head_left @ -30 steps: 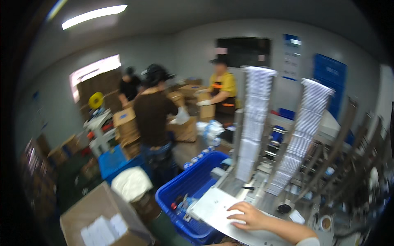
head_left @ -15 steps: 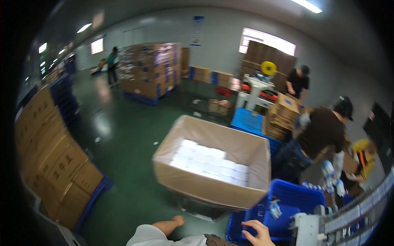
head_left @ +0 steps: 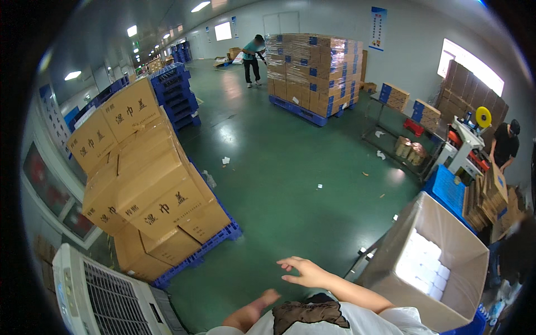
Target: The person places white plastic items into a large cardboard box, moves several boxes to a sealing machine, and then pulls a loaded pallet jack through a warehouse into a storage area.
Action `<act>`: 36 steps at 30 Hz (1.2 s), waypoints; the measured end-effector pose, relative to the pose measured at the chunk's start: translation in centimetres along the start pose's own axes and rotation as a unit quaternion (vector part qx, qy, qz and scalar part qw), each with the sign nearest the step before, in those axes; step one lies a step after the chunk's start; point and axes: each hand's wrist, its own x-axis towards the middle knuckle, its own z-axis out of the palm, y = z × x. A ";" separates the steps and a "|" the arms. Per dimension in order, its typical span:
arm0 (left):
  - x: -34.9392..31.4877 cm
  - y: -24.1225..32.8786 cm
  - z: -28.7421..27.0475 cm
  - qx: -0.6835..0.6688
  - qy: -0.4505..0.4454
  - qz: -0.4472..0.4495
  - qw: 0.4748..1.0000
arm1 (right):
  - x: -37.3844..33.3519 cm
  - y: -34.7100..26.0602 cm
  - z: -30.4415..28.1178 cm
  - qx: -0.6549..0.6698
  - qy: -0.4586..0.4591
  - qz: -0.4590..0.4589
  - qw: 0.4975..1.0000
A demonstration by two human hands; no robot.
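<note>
My right hand (head_left: 304, 272) reaches across in front of me, fingers stretched out and apart, holding nothing. Lower and to its left is my left hand (head_left: 270, 298); its fingers are blurred and hard to make out. Both hands are over the green floor (head_left: 268, 223), touching nothing that I can see. To the right stands a large tan bin (head_left: 410, 298) on a metal frame, with stacked white packs (head_left: 427, 262) inside. On the left, brown cartons (head_left: 159, 184) are piled on a blue pallet (head_left: 215, 243).
A white slatted cooler-like unit (head_left: 106, 290) stands at lower left. Farther back are stacked blue pallets (head_left: 173, 92), a wrapped carton load (head_left: 312, 72) and a person in green (head_left: 254, 58). Another person (head_left: 505, 142) works at right by flattened cartons (head_left: 483, 201). Paper scraps (head_left: 225, 161) litter the floor.
My view has swung left, so the bin now sits at the right and the carton pile is nearer the middle. My right hand has moved away from the blue crates and across my front.
</note>
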 end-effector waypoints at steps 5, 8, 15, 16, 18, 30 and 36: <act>5.3 4.7 -13.8 -0.299 0.204 0.171 0.916 | 10.4 10.3 -0.9 -0.043 -0.033 -0.035 0.998; 6.8 7.0 -24.3 -0.319 0.255 0.268 0.873 | 16.5 13.1 -6.6 0.084 -0.145 -0.007 0.986; 5.8 -5.8 -32.6 -0.112 0.183 -0.353 0.911 | 30.6 21.4 -22.3 0.078 -0.191 0.042 0.978; 7.1 -5.7 -33.5 -0.112 0.161 -0.363 0.911 | 32.1 23.6 -24.0 0.085 -0.177 0.045 0.979; 11.7 -4.7 -36.2 -0.106 0.127 -0.354 0.920 | 34.0 30.6 -27.9 0.115 -0.094 0.098 0.984; 57.2 7.4 -77.9 0.015 0.232 -0.096 0.968 | 3.5 62.3 -40.4 0.020 0.292 0.791 0.537; 80.3 28.3 -102.1 -0.297 0.342 0.088 0.887 | 8.6 69.4 -45.1 0.150 0.376 0.721 0.562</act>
